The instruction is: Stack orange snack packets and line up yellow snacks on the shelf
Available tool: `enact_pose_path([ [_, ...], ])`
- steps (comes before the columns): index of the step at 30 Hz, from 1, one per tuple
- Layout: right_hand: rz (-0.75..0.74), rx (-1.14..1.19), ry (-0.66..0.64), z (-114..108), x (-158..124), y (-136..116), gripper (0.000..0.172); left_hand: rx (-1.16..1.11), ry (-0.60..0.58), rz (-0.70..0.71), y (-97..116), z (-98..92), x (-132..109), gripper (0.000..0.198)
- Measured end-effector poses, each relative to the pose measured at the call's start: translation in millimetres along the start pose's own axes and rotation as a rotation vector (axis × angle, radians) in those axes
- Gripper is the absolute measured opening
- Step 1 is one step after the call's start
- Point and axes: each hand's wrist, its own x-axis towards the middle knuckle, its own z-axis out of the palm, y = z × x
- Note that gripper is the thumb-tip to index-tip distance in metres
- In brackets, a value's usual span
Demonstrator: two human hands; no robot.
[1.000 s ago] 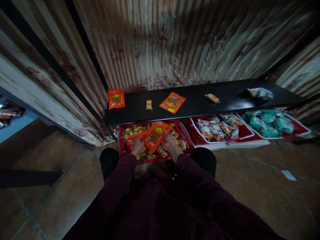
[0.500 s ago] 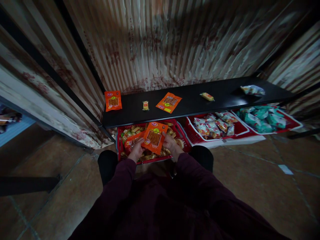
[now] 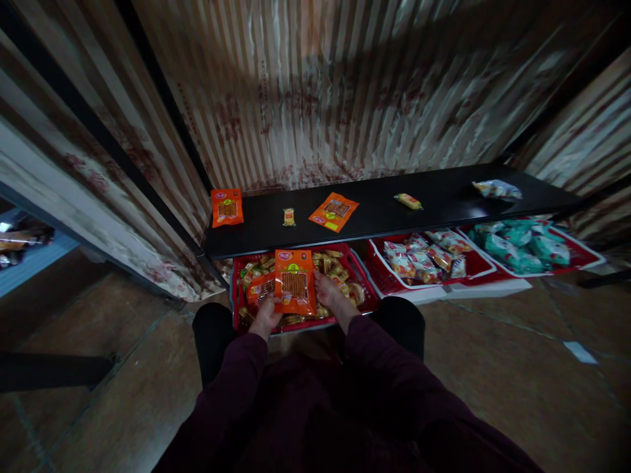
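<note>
An orange snack packet (image 3: 294, 282) with a picture of brown sticks on its front is held face up over a red basket (image 3: 371, 299). My left hand (image 3: 267, 316) pinches its lower left corner. My right hand (image 3: 331, 293) has its fingers closed at the packet's right edge. Partly covered by it, a second orange packet (image 3: 260, 289) lies in the basket next to my left hand. Around both hands the basket is full of small wrapped snacks (image 3: 331, 264) in gold and clear film.
On the black shelf (image 3: 379, 213) lie two more orange packets (image 3: 227, 207) (image 3: 334, 212), two small yellow-wrapped snacks (image 3: 288, 217) (image 3: 409, 201) and a whitish bag (image 3: 497, 190). Below it, baskets hold white-and-red packets (image 3: 424, 263) and green packets (image 3: 522, 244). A black post (image 3: 167, 203) rises on the left.
The held orange packet has turned from tilted to nearly upright and shifted slightly left and down. Both hands have moved with it, and the view has tilted slightly.
</note>
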Motion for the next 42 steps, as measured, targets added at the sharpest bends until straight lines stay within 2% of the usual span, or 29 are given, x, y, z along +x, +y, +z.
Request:
enact_pose_path([
  [4,0.121,0.011,-0.022,2.6,-3.1,5.8,0.009,-0.029,0.026,-0.01,0.3,-0.6,-2.9,0.038],
  [9,0.176,0.045,-0.036,5.2,-11.0,9.4,0.01,-0.144,0.036,-0.002,2.1,0.8,-8.8,0.047],
  [14,0.207,0.074,-0.07,2.5,-21.9,15.6,0.01,-0.211,0.015,0.022,2.8,1.2,-13.8,0.044],
  [20,0.243,0.124,-0.176,0.3,-23.9,15.1,0.017,-0.452,-0.036,0.032,1.3,-0.9,-16.6,0.043],
  [23,0.24,0.132,-0.181,-0.9,-22.4,14.4,0.018,-0.51,-0.054,0.032,-1.0,-0.1,-16.3,0.046],
  [29,0.251,0.124,-0.119,-3.9,-20.1,14.6,0.02,-0.473,-0.065,0.07,-0.6,4.2,-18.4,0.048],
  [34,0.228,0.073,-0.124,-1.9,-18.2,16.9,0.017,-0.417,0.04,0.073,1.1,3.6,-17.5,0.049],
  [42,0.273,0.028,-0.095,-3.0,-16.9,29.5,0.011,-0.225,0.147,0.161,-9.8,5.6,-5.5,0.025],
])
